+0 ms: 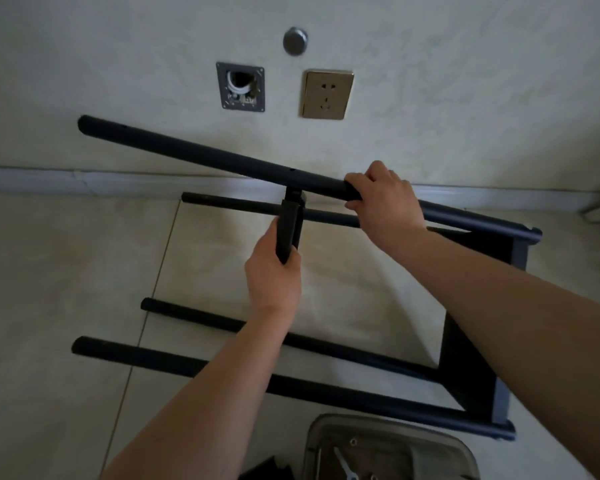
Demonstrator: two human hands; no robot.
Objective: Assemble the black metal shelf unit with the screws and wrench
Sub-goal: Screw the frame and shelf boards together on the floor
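No writing or brand can be read anywhere. On the pale tiled floor by the wall, the black shelf frame lies on its side, poles pointing left. The left hand grips a short black bar under the top pole; the right hand wraps that pole. A wall socket sits above. A tray near the floor's bottom edge holds a wrench.

- The shelf frame lies on its side on the floor, legs pointing left, before the wall.
- The tray sits nearest, apparently holding the wrench.
- The socket is right of the open wall box.
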